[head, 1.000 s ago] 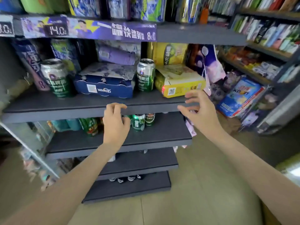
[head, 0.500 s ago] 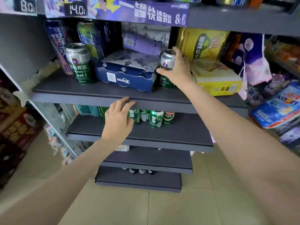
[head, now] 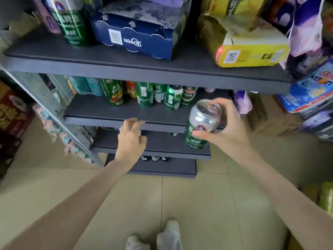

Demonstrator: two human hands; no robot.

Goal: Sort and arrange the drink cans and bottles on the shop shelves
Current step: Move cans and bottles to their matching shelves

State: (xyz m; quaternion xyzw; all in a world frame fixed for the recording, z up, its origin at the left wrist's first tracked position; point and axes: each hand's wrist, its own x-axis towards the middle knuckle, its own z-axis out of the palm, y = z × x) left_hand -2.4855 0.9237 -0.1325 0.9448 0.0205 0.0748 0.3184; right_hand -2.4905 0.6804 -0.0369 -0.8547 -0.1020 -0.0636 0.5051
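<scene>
Fingers round one green can

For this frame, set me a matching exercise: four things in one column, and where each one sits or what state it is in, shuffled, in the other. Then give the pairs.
Things
1. green-and-silver can
2. blue carton
3. yellow pack
4. left hand

Places or states
A. right end of the upper shelf
B. empty, fingers loosely bent, in front of a lower shelf's front edge
C. in the right hand, in front of the shelves
D. on the upper shelf, between a tall green can and the yellow pack

Pairs: 1-C, 2-D, 3-A, 4-B
</scene>
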